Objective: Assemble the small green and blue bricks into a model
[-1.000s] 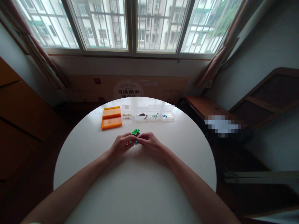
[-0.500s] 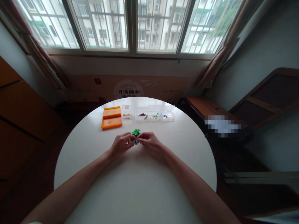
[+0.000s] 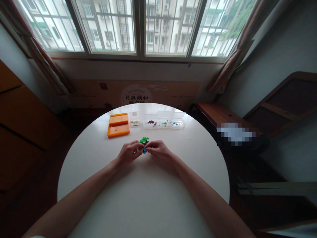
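Note:
A small building-brick model (image 3: 144, 140), bright green on top with blue and dark parts below, is between my hands near the middle of the table. My left hand (image 3: 128, 152) is closed on its left side, thumb and fingers pinched around it. From the right, my right hand (image 3: 160, 148) pinches at the model's lower blue part; whether a loose little brick is also in those fingertips is hidden. Just beyond the hands stand an open orange box (image 3: 119, 129) and clear plastic cases holding tiny cream pieces (image 3: 135, 122), dark brown pieces (image 3: 151, 122), green pieces (image 3: 164, 124) and blue pieces (image 3: 175, 123).
The round white table (image 3: 143, 205) carries everything. Behind it, a printed cardboard panel (image 3: 99, 92) leans under the barred window (image 3: 165, 26). A wooden bench (image 3: 218, 112) with a blurred-out item stands to the right, an orange-brown cabinet (image 3: 27, 122) to the left.
Almost nothing differs. Both hands stay at the model in nearly the same pose, with only very slight finger shifts; the boxes have not moved.

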The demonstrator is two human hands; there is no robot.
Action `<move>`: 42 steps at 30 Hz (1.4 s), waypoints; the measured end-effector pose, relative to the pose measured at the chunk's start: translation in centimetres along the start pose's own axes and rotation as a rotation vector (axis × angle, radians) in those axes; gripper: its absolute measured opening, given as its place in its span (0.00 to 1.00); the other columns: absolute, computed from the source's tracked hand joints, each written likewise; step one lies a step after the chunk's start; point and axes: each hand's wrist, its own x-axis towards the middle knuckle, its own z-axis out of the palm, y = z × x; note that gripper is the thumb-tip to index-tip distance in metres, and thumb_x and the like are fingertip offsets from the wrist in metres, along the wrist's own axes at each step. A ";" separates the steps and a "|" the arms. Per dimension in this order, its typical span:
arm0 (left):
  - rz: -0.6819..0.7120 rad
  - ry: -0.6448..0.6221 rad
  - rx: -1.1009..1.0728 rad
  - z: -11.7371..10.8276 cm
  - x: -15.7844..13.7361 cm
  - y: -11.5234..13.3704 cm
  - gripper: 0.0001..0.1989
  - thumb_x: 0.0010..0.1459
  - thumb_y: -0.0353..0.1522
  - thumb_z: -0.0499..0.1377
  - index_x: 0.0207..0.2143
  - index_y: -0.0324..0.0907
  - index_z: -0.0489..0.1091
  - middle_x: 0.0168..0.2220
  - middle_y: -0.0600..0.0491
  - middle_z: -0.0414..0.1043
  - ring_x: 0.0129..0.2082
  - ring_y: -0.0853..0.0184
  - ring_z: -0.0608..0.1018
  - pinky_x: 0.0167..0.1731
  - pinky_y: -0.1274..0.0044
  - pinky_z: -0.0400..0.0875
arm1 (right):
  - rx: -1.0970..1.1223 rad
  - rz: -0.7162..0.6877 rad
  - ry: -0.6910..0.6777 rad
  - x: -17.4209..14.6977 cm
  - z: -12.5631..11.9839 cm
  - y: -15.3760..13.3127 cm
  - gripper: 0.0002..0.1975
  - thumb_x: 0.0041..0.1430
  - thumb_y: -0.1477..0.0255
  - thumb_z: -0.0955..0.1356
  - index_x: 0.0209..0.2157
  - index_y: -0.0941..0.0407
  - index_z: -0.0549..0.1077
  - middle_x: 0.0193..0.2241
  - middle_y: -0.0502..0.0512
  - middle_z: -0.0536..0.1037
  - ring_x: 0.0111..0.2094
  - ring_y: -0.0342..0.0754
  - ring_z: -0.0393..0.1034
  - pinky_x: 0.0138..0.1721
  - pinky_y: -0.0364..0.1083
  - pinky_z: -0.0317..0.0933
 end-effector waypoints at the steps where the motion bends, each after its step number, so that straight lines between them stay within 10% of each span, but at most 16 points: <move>1: -0.002 -0.003 -0.005 0.0 0.0 0.0 0.06 0.56 0.30 0.56 0.34 0.40 0.72 0.28 0.54 0.70 0.21 0.77 0.70 0.23 0.85 0.66 | 0.001 -0.003 -0.002 0.0 0.0 0.0 0.16 0.46 0.62 0.72 0.32 0.61 0.77 0.23 0.54 0.75 0.22 0.41 0.64 0.25 0.41 0.58; 42: -0.023 -0.006 0.024 0.1 0.0 0.0 0.06 0.55 0.29 0.57 0.33 0.40 0.74 0.25 0.55 0.70 0.21 0.77 0.69 0.23 0.85 0.63 | 0.000 -0.009 -0.016 -0.1 0.1 -0.1 0.15 0.47 0.64 0.71 0.32 0.61 0.77 0.22 0.52 0.74 0.22 0.40 0.62 0.24 0.40 0.55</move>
